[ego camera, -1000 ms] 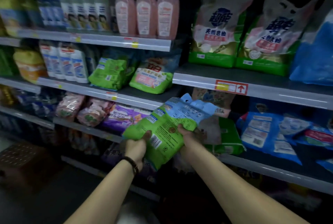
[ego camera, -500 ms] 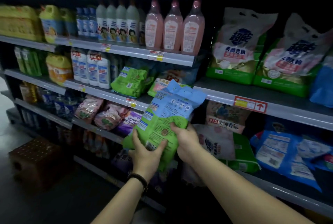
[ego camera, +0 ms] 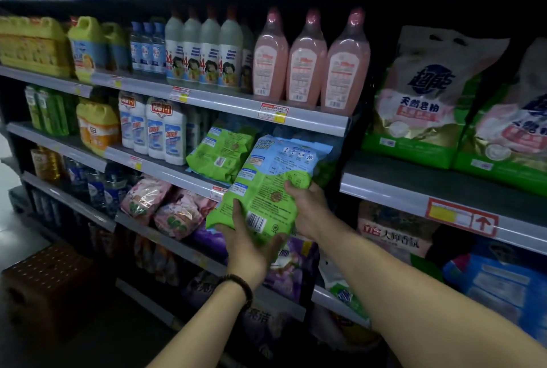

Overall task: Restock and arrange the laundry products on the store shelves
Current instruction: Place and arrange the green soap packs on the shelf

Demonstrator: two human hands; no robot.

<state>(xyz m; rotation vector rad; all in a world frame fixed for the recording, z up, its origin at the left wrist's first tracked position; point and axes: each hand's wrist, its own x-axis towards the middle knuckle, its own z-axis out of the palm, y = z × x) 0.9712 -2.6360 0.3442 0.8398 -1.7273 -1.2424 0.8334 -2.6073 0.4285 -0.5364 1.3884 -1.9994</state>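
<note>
Two grips carry the green-and-blue detergent bag (ego camera: 266, 178) in front of the shelves. Our left grip (ego camera: 250, 239) cups its bottom corner from below, fingers curled round it, and our right grip (ego camera: 309, 208) clasps the right edge. We judge this the placing step (bag aloft, not yet shelved). Next it wants sliding in beside the matching green bag (ego camera: 220, 151) on the middle shelf (ego camera: 165, 171), beneath the pink bottles (ego camera: 307, 62).

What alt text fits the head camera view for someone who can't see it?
The left hand and right hand hold a green-and-blue bag at a store shelf beside a matching bag; pink bottles stand above.
</note>
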